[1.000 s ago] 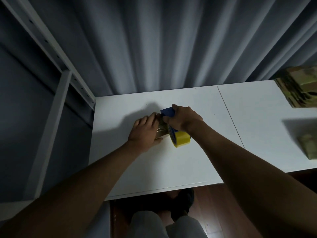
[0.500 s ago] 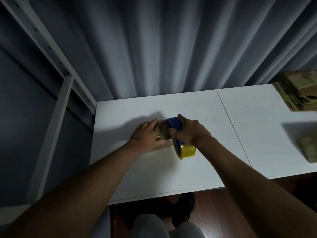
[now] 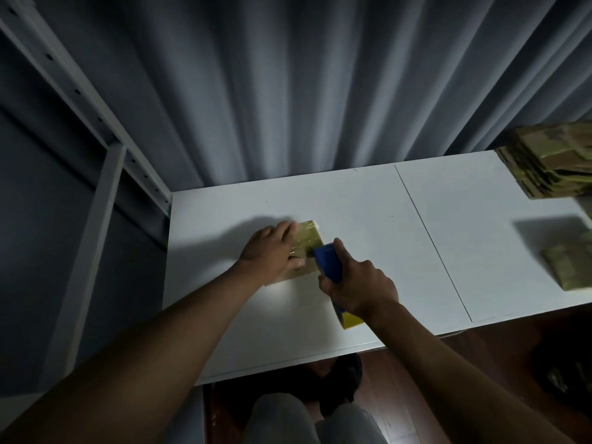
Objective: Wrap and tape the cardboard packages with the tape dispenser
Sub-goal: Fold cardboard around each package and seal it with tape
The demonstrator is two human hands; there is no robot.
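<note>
Cardboard, flat and brown under glossy tape, the package [image 3: 304, 248] lies mid-bench, long axis running eleven to five o'clock. Left hand [image 3: 267, 251] presses it flat, fingers straight. At its four o'clock edge, right hand [image 3: 357, 283] curls round the blue tape dispenser with yellow roll [image 3: 330, 265], nearer for pulling. Stacked cardboard packages [image 3: 554, 165] sit at three o'clock, well apart on the white bench [image 3: 464, 219].

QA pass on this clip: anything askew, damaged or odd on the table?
Nothing damaged or spilled. The stack of flat cardboard packages at the white table's far right edge is fanned unevenly. The left hand presses the small tape-wrapped cardboard package flat; the right hand grips the blue-and-yellow tape dispenser.
</note>
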